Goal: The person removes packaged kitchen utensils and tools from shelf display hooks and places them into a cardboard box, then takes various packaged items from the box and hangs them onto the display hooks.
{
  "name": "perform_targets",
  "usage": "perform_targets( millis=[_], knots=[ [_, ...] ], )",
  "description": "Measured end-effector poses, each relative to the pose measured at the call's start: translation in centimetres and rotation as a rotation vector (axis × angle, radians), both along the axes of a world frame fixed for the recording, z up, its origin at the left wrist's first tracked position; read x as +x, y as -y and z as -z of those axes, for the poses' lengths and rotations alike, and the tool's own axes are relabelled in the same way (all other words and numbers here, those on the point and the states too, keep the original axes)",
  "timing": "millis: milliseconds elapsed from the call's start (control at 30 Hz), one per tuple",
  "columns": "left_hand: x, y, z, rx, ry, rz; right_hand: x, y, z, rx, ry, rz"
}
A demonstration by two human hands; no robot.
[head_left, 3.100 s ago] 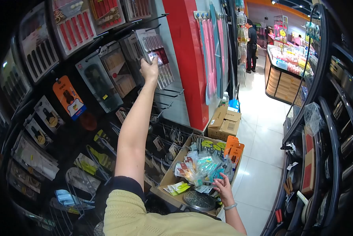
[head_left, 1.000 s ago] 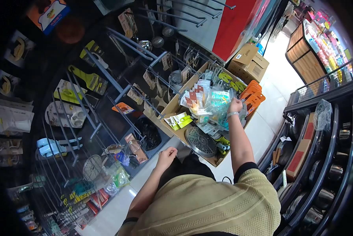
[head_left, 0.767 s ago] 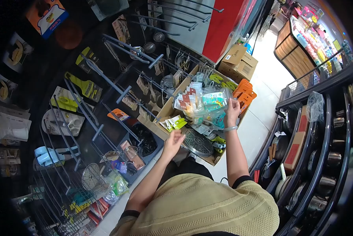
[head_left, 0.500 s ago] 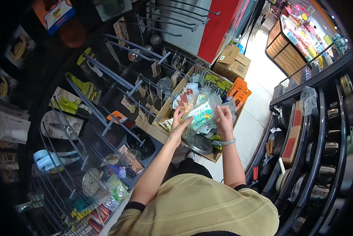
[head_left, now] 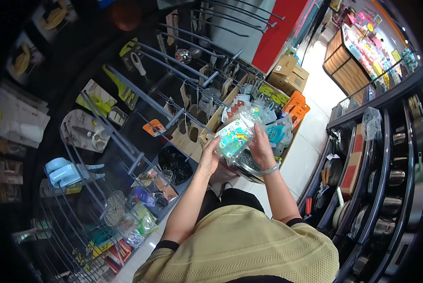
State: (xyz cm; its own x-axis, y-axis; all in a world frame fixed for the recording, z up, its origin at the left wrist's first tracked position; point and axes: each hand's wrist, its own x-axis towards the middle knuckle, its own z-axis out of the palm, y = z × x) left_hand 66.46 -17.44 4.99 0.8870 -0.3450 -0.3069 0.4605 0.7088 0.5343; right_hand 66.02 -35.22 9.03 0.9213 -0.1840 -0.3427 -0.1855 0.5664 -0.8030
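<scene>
At frame centre, the turquoise-printed clear packet (head_left: 232,137), held moments ago by the right hand (head_left: 262,150) alone, is now clasped between that hand and the left hand (head_left: 208,159) over the open cardboard carton (head_left: 187,147), apparently singled out for two-handed handling.

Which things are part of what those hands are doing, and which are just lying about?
In the job: left hand, right hand, clear packet with turquoise print, probably the open carton.

Just around: brown box, light-blue utensils, black bag.

A brown carton (head_left: 289,78) stands on pale floor tiles (head_left: 315,132) near an open box (head_left: 191,150).
</scene>
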Motion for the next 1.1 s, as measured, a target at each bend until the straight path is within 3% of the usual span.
perform_targets(
  millis=[67, 100, 267, 367, 467, 567, 667, 733, 833, 933, 1033, 1100],
  knots=[
    [-0.4, 0.0, -0.7, 0.042, 0.013, -0.067, -0.3, -1.2, 1.4, -0.082, 0.057, -0.016],
    [-0.8, 0.1, -1.2, 0.046, 0.013, -0.099, -0.5, -2.0, 1.6, 0.050, 0.122, -0.053],
    [-3.3, -0.1, -4.4, 0.130, -0.011, -0.287, -1.8, -3.8, 0.3, 0.082, 0.191, -0.306],
    [-4.7, -0.3, -4.8, 0.062, -0.020, -0.393, -2.2, -3.8, 0.6, 0.048, 0.285, -0.455],
    [-6.4, -0.2, -5.3, 0.039, -0.027, -0.445, -3.3, -4.4, -0.2, 0.200, 0.290, -0.483],
    [-8.6, 0.3, -3.8, 0.236, 0.020, -0.617, -4.7, -5.7, 0.8, 0.191, 0.193, -0.492],
    [-11.6, -0.5, -6.0, 0.362, 0.070, -0.729, -6.2, -7.4, 1.4, 0.274, 0.151, -0.586],
    [-13.8, -1.0, -6.5, 0.542, 0.107, -0.941, -6.8, -8.5, 2.1, 0.344, 0.115, -0.714],
    [-18.0, -3.0, -6.3, 0.595, 0.067, -1.159, -7.6, -9.7, 2.4, 0.358, 0.015, -0.811],
    [-23.2, -4.8, -9.8, 0.258, 0.194, -1.128, -7.9, -10.0, 4.5, 0.310, 0.031, -0.907],
    [-27.7, -7.2, -12.2, 0.241, 0.341, -1.051, -8.3, -9.7, 5.1, 0.335, -0.051, -1.024],
    [-29.8, -8.7, -13.5, 0.277, 0.327, -1.146, -8.8, -9.5, 4.8, 0.342, -0.084, -1.085]
  ],
)
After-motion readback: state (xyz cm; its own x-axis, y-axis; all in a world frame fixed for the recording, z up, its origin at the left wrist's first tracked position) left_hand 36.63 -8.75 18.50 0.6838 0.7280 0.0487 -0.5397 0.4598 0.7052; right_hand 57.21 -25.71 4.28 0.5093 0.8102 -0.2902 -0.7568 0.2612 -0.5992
